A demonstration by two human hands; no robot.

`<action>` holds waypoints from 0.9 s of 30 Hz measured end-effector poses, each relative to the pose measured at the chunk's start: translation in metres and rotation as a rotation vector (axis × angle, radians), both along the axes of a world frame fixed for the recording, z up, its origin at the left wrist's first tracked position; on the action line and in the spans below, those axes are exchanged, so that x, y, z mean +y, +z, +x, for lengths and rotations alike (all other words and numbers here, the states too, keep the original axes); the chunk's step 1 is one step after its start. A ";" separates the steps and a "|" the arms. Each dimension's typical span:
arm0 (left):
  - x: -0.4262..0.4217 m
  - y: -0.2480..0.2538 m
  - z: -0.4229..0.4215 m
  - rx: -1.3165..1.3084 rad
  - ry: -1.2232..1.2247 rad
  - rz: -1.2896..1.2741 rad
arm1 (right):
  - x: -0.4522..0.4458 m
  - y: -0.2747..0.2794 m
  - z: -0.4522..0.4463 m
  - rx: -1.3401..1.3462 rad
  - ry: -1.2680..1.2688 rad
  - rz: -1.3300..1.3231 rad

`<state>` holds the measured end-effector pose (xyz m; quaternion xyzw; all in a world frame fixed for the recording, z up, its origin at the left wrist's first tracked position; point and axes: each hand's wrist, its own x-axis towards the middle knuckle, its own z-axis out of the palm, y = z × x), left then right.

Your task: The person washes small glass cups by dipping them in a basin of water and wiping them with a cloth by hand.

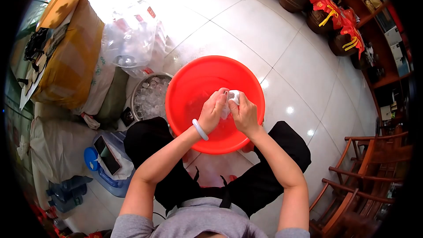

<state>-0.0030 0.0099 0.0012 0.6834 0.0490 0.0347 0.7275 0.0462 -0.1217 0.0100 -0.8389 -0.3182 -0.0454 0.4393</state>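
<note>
Both hands meet above a large red plastic basin (185,79). My left hand (212,111), with a pale bangle (200,129) on its wrist, is closed round a small clear cup-like piece (226,111), partly hidden by the fingers. My right hand (245,115) is closed on a white cloth (234,95), pressed against the clear piece. Beside the basin on the left stands a round metal bowl (135,101) holding many small clear pieces (152,97).
A clear plastic bag (132,39) with transparent contents lies beyond the bowl. Boxes and sacks (81,57) line the left. A phone (108,155) rests on a blue water container (116,180). Dark jars with red cloths (324,6) and wooden chairs (361,176) are on the right.
</note>
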 end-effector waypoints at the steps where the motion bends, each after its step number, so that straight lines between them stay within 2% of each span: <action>1: -0.001 -0.001 0.000 0.001 -0.003 -0.001 | 0.000 0.001 0.001 0.095 -0.018 -0.012; 2: -0.003 -0.002 0.001 -0.166 0.073 0.225 | 0.000 -0.002 0.003 0.096 -0.022 -0.013; 3: -0.005 -0.003 0.001 -0.331 0.147 0.449 | 0.001 -0.008 0.005 0.263 -0.040 0.025; 4: -0.006 -0.004 -0.001 -0.329 0.140 0.449 | 0.002 -0.011 0.007 0.430 -0.059 0.065; 5: -0.006 -0.005 -0.002 -0.386 0.131 0.517 | -0.001 -0.012 0.010 0.433 -0.067 0.066; 7: -0.007 -0.006 -0.006 -0.445 0.112 0.581 | -0.009 -0.003 0.017 1.047 0.088 0.084; 8: -0.006 -0.008 -0.010 -0.491 0.085 0.609 | -0.011 0.007 0.022 1.191 0.080 -0.085; 9: -0.006 -0.009 -0.011 -0.537 0.060 0.636 | -0.012 -0.002 0.020 1.191 0.074 -0.080; 10: -0.007 -0.011 -0.009 -0.540 0.054 0.636 | -0.010 -0.016 0.017 0.847 0.062 -0.070; 11: -0.007 -0.015 -0.006 -0.430 0.088 0.608 | -0.007 -0.028 0.013 0.509 0.050 -0.061; 12: -0.006 -0.021 -0.005 -0.317 0.121 0.581 | -0.003 -0.022 0.007 0.282 -0.038 -0.190; 13: -0.003 -0.027 -0.001 -0.312 0.114 0.585 | 0.000 -0.014 0.003 0.290 -0.042 -0.186; 15: -0.002 -0.029 0.010 0.192 0.156 -0.112 | 0.003 -0.002 -0.002 -0.116 -0.038 -0.200; 16: -0.007 -0.021 0.013 0.282 0.223 -0.320 | 0.004 -0.005 -0.004 -0.214 -0.029 -0.221; 17: -0.004 -0.013 0.014 0.281 0.224 -0.322 | 0.004 -0.003 -0.004 -0.216 -0.028 -0.223; 19: 0.008 -0.007 0.013 0.469 0.036 -0.461 | 0.005 -0.001 -0.004 -0.368 0.001 -0.192; 21: 0.008 -0.009 0.014 0.544 0.056 -0.404 | 0.005 -0.004 -0.004 -0.399 0.015 -0.194; 24: 0.002 0.001 0.011 0.543 0.123 -0.474 | 0.008 -0.001 -0.006 -0.360 0.082 -0.157; 26: 0.004 -0.017 0.007 0.490 0.138 -0.445 | 0.007 -0.003 0.001 -0.083 0.115 -0.124; 27: 0.001 -0.020 0.006 0.497 0.132 -0.444 | 0.006 -0.005 0.004 -0.077 0.109 -0.125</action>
